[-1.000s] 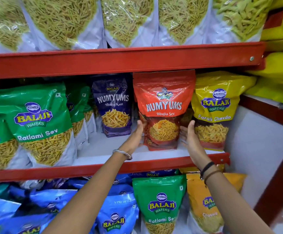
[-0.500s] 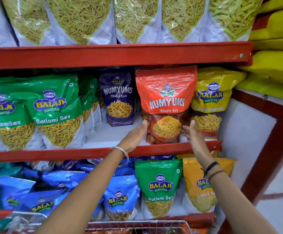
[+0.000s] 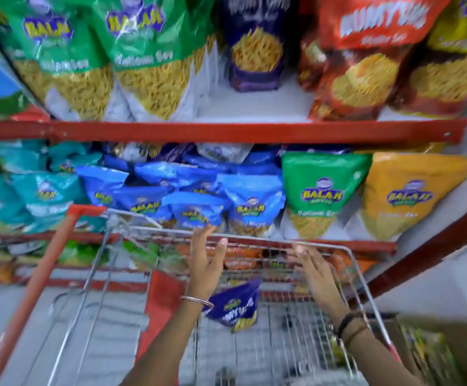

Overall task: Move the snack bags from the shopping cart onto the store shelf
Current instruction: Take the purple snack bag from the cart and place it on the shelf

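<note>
The wire shopping cart [image 3: 279, 240] stands below me against the shelves. A purple snack bag [image 3: 235, 305] lies inside it, between my forearms. My left hand [image 3: 207, 263] hovers over the cart's far rim, fingers spread, holding nothing. My right hand [image 3: 313, 268] is beside it to the right, also open and empty. The red snack bag [image 3: 366, 59] stands on the red-edged store shelf [image 3: 226, 132] above, next to a purple bag [image 3: 254, 43] and a yellow one [image 3: 455, 65]. The frame is motion-blurred.
Green bags [image 3: 148, 51] fill the shelf's left part. The lower shelf holds blue bags [image 3: 193, 196], a green bag [image 3: 321, 190] and an orange bag [image 3: 410, 193]. The cart's red handle [image 3: 40, 277] runs down the left. A cardboard box [image 3: 433, 352] sits at the bottom right.
Both hands have left the red bag on the shelf and dropped to the cart. My view has tilted down, so the cart and the purple bag now show.
</note>
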